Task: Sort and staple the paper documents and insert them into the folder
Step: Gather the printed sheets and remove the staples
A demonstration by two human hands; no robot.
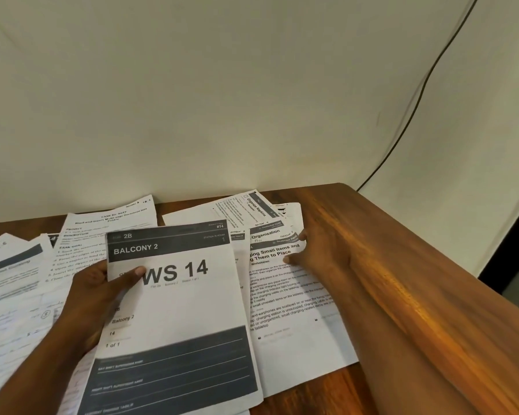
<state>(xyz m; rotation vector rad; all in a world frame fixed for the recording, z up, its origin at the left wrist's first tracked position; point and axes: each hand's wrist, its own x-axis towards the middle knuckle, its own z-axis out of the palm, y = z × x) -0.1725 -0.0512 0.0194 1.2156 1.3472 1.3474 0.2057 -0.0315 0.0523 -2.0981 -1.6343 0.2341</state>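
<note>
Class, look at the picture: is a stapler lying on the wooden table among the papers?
No: only loose printed sheets cover the table, with the left hand holding the WS 14 sheet; no stapler shows.
</note>
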